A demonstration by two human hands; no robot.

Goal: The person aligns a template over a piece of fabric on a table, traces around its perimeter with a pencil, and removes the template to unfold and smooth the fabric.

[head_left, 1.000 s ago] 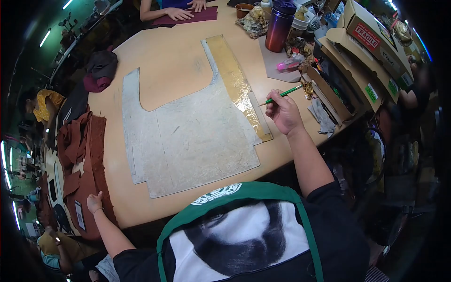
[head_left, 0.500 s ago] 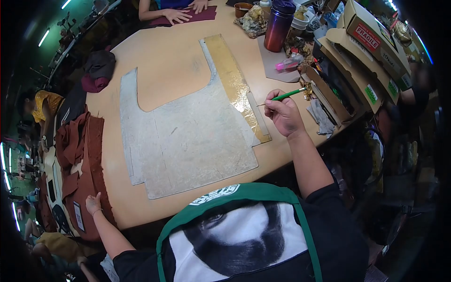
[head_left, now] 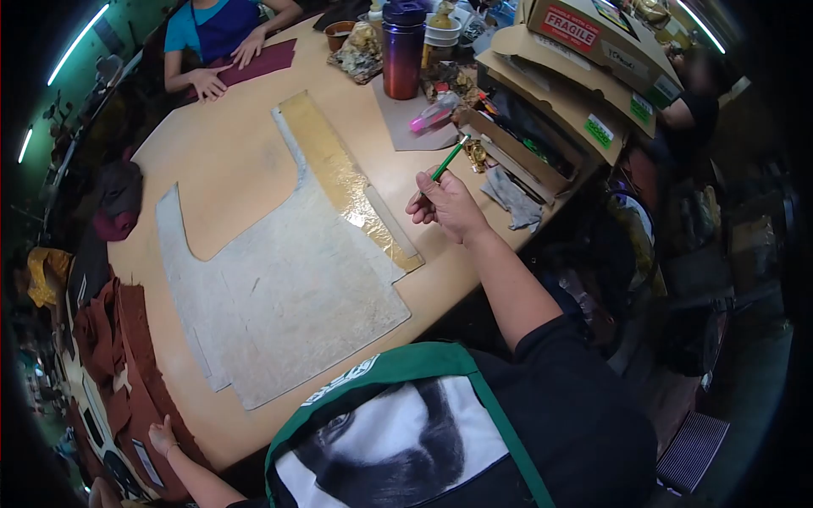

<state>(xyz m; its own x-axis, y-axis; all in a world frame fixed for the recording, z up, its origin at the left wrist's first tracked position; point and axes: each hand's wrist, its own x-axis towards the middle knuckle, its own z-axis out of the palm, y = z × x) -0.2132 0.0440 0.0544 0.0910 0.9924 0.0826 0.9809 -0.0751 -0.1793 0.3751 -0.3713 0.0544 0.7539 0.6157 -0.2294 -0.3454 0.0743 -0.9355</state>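
My right hand [head_left: 446, 206] is closed around a green pencil [head_left: 449, 159], raised beside the right edge of a large grey pattern board [head_left: 271, 296]. A shiny tan strip [head_left: 326, 161] runs along that board's right arm, with a narrow grey piece [head_left: 391, 222] at its edge. At the lower left, my left hand [head_left: 161, 436] rests by the rust-brown fabric [head_left: 135, 372], its fingers curled; whether they pinch the cloth is hard to make out. A white label [head_left: 146, 461] lies on the fabric near that hand.
Across the table, a co-worker's hands [head_left: 207, 83] rest on maroon cloth [head_left: 262, 69]. A purple-red tumbler [head_left: 403, 55], a pink item [head_left: 432, 117], cardboard boxes [head_left: 542, 76] and a grey rag [head_left: 512, 199] are at the back right. Dark cloth [head_left: 118, 190] sits at the left edge.
The whole view has swung right, so the table and board appear further left and tilted. The pencil in my right hand now points more steeply upward. More of the co-worker shows.
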